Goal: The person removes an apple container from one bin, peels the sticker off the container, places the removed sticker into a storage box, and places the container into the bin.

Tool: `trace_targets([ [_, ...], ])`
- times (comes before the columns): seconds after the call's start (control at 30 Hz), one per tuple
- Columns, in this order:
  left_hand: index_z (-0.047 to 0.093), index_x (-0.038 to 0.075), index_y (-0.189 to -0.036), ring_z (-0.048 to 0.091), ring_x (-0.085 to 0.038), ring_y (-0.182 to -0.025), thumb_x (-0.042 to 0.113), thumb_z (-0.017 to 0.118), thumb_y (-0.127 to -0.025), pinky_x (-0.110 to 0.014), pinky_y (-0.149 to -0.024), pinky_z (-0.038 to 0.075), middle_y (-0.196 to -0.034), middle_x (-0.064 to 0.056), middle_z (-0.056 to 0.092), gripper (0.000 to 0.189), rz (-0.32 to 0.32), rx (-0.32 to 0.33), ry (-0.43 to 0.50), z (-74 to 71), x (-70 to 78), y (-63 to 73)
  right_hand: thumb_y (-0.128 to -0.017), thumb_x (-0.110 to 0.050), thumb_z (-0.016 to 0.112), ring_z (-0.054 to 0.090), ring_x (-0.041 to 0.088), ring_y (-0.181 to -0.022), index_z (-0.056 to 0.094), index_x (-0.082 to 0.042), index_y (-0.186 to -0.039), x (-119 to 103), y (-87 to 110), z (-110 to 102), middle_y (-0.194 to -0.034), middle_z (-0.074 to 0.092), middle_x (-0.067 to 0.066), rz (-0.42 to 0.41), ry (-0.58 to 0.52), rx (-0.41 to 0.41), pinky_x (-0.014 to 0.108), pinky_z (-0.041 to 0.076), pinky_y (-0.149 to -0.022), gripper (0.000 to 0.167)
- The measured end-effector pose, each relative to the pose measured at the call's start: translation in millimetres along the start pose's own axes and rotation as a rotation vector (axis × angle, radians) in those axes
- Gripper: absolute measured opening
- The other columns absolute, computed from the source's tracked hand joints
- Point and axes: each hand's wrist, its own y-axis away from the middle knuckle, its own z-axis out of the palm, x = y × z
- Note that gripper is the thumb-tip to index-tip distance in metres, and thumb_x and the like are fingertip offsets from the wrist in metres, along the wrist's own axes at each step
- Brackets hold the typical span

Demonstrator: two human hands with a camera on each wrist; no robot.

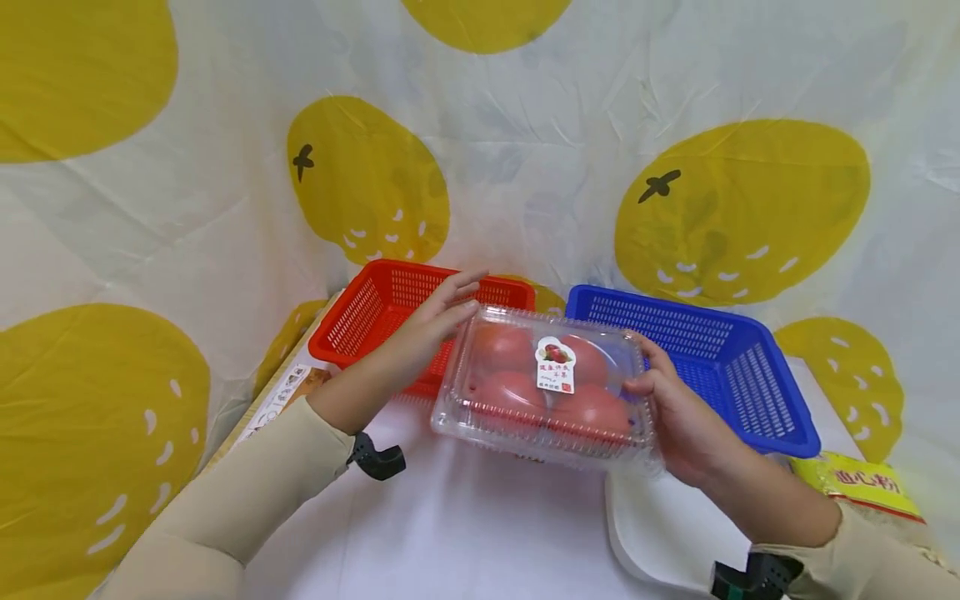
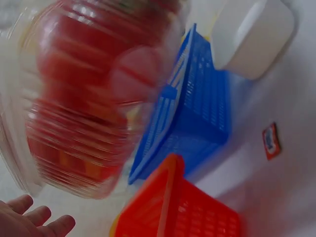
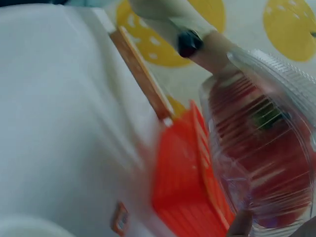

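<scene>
A clear plastic clamshell box [image 1: 465,400] of several round red fruits, which look like tomatoes, is held up above the white table, tilted so its labelled lid faces me. My right hand [image 1: 686,425] grips the box's right end, thumb on the lid. In the head view my left hand [image 1: 435,325] is at the box's upper left corner with its fingers extended. The left wrist view shows those fingers [image 2: 37,217] straight and spread, apart from the box. Red fruit with a green top [image 3: 266,116] shows blurred through the plastic in the right wrist view.
Behind the box stand a red basket [image 1: 360,321] on the left and a blue basket [image 1: 757,383] on the right. A white container [image 1: 660,525] and a yellow packet [image 1: 862,482] are at the right. One small red packet [image 2: 271,141] lies on the table.
</scene>
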Motion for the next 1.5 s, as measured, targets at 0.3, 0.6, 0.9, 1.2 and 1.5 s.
trace_targets([
  [0.3,0.037,0.02,-0.163,0.032,-0.037,-0.155,0.027,0.053,-0.11,-0.069,-0.119,0.034,-0.167,-0.008,0.036,0.056,-0.02,0.008,0.008,-25.2,-12.3,52.6,-0.098,-0.011,0.043,0.048,0.035,-0.134,0.011,-0.038,-0.164,36.1,-5.0,55.3,-0.166,0.02,0.013,0.086,0.027,0.058,0.044,0.058,-0.097,0.078],
  [0.6,0.039,0.013,-0.162,0.032,-0.038,-0.155,0.02,0.051,-0.11,-0.073,-0.119,0.03,-0.166,-0.011,0.04,0.053,0.008,0.055,-0.031,-45.9,-38.5,109.2,-0.091,-0.003,0.05,0.047,0.039,-0.133,0.025,-0.032,-0.161,68.9,-14.8,99.7,-0.157,0.034,0.017,0.079,-0.013,0.091,0.044,0.052,-0.097,0.08],
  [0.9,0.048,0.002,-0.153,0.032,-0.044,-0.153,0.013,0.051,-0.11,-0.064,-0.116,0.037,-0.169,-0.02,0.034,0.045,0.036,0.128,-0.095,-58.2,-68.7,141.1,-0.091,0.001,0.051,0.061,0.028,-0.116,0.021,-0.03,-0.163,105.6,-19.4,123.6,-0.147,0.038,0.022,0.076,-0.077,0.061,0.039,0.057,-0.091,0.083],
  [1.2,0.048,0.002,-0.153,0.039,-0.012,-0.149,0.005,0.054,-0.106,-0.024,-0.112,0.042,-0.17,-0.015,0.033,0.048,0.033,0.114,-0.048,-72.8,-110.1,157.7,-0.091,0.003,0.052,0.069,0.025,-0.106,0.02,-0.026,-0.163,138.3,-23.1,139.0,-0.139,0.051,0.019,0.062,-0.114,0.045,0.037,0.06,-0.086,0.084],
  [1.5,0.049,0.0,-0.15,0.04,-0.006,-0.146,0.0,0.055,-0.104,-0.021,-0.109,0.042,-0.167,-0.027,0.03,0.047,0.049,0.108,-0.036,-81.0,-131.3,170.8,-0.089,0.005,0.053,0.072,0.024,-0.101,0.019,-0.023,-0.163,156.4,-25.3,147.8,-0.133,0.058,0.019,0.029,-0.13,0.052,0.037,0.063,-0.081,0.086],
])
